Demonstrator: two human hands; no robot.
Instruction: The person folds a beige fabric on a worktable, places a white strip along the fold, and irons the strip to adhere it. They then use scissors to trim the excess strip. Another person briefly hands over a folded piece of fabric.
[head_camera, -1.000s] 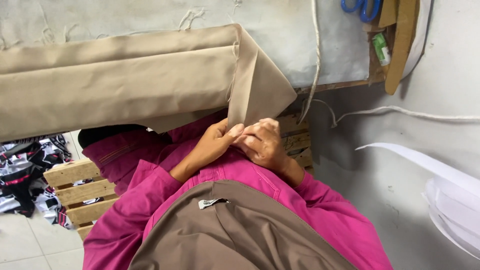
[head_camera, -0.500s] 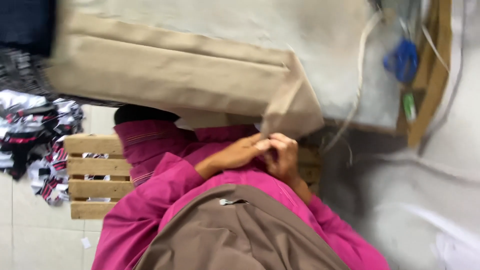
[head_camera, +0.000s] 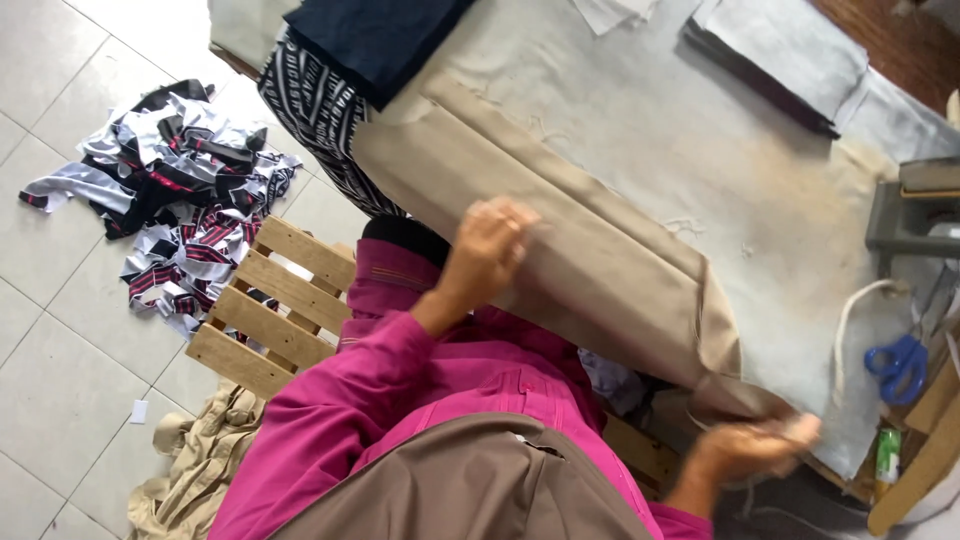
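A long folded piece of tan fabric (head_camera: 590, 250) lies slantwise along the edge of a worktable covered in pale grey cloth (head_camera: 700, 120). My left hand (head_camera: 492, 248) is on the fabric's near edge at its middle, fingers curled over it, blurred by motion. My right hand (head_camera: 755, 448) grips the fabric's lower right end, where a corner folds down over the table edge. Both arms are in bright pink sleeves, and a brown garment covers my lap.
A navy cloth (head_camera: 385, 40) and a black-and-white striped cloth (head_camera: 320, 110) hang at the table's left end. Blue scissors (head_camera: 898, 366), a white cord (head_camera: 848, 325) and a green tube (head_camera: 887, 455) lie at the right. A wooden pallet (head_camera: 265, 315), striped scraps (head_camera: 170, 190) and tan cloth (head_camera: 190, 470) are on the tiled floor.
My hands were together at the fabric's corner; now they are spread apart, the left slid along the edge to the middle, the right kept the end. The view has swung round.
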